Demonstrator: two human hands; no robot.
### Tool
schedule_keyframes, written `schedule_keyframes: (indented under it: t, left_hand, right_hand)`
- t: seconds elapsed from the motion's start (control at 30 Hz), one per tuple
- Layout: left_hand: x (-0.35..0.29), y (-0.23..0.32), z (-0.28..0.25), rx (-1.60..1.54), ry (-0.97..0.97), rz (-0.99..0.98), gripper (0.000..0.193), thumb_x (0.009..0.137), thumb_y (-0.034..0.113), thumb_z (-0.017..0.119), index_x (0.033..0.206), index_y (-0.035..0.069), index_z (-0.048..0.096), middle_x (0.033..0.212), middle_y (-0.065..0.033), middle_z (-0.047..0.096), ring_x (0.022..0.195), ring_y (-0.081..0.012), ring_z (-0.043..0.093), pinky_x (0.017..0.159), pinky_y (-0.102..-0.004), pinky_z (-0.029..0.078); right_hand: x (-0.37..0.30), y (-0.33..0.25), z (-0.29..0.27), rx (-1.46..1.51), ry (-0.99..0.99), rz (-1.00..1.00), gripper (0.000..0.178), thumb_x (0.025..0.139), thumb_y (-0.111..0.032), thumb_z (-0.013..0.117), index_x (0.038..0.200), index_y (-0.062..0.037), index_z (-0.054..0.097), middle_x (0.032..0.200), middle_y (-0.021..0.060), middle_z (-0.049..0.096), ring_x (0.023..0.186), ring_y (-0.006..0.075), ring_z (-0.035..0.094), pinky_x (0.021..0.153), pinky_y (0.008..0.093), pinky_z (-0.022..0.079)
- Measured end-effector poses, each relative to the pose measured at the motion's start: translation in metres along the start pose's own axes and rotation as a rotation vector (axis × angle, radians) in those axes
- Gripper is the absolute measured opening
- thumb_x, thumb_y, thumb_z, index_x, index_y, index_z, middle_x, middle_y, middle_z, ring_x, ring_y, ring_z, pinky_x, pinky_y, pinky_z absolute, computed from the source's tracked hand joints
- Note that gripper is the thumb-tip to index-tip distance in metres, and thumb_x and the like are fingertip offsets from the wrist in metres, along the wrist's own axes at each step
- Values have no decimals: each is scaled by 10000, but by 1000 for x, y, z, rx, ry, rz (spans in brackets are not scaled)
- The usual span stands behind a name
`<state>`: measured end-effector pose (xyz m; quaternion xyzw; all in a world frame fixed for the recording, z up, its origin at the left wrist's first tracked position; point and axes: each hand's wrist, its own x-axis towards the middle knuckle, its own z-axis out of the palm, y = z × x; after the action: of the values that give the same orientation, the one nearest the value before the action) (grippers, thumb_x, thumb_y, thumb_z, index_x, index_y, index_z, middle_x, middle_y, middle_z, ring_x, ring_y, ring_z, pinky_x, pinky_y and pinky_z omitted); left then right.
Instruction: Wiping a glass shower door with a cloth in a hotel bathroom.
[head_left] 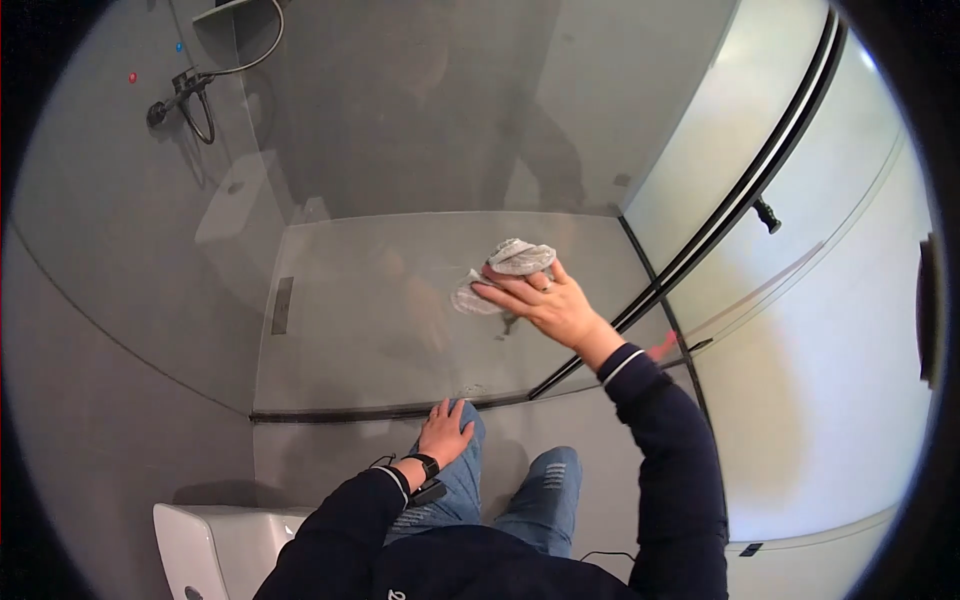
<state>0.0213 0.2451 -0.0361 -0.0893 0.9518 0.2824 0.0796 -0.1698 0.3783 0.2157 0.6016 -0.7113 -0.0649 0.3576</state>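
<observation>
My right hand [550, 305] is raised in front of me, its fingers pressing a crumpled grey-white cloth [522, 258] that looks to be against a clear glass panel [400, 270]. Part of the cloth hangs below the fingers. Lower down, my left hand [446, 436] rests on my left knee in blue jeans [458, 475], fingers spread and holding nothing. A dark watch [427, 465] sits on the left wrist.
Behind the glass lies a grey shower floor with a long drain [283, 305]. A shower mixer [185, 95] hangs at the far left. Black door rails [720, 215] and a dark handle [767, 215] stand right. A white toilet [240, 540] is near left.
</observation>
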Motion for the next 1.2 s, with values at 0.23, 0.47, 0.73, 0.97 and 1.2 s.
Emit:
schedule_keyframes:
  t: [0.23,0.47,0.73,0.97,1.2]
  left_hand:
    - [1,-3,2,19,-16,-17,602,868,396,510,1368,89,372,1408,-212,341,1285,-381,340,1031,-462,329]
    - [1,-18,14,0,64,45,586,862,389,520,1349,86,398,1379,-221,372,1253,-384,377,1003,-483,347]
    - [1,-29,11,-31,25,28,601,868,393,510,1366,83,378,1392,-234,355,1266,-389,361,1034,-466,320]
    - [5,-28,10,-21,30,37,597,869,388,514,1364,80,384,1388,-242,359,1265,-392,365,1027,-463,330]
    - [14,-20,20,-7,64,55,593,862,387,524,1352,79,396,1375,-244,375,1248,-392,386,1016,-465,343]
  right_hand:
    - [18,1,-11,-23,222,185,488,730,-169,589,1202,-296,589,1263,-8,524,1130,199,473,996,459,319]
    - [75,46,-58,-229,658,313,366,751,-61,624,1085,-204,663,1257,70,527,1196,330,440,988,473,360]
    - [125,56,-90,-236,791,441,496,806,-147,640,1283,-109,508,1355,118,434,1271,382,337,1060,464,257]
    - [120,51,-88,-217,665,397,791,768,-528,642,1401,-139,371,1473,130,250,1345,405,186,1083,534,133]
    - [108,50,-56,-180,717,417,539,767,-195,681,1286,-169,535,1413,106,367,1317,382,258,1087,536,124]
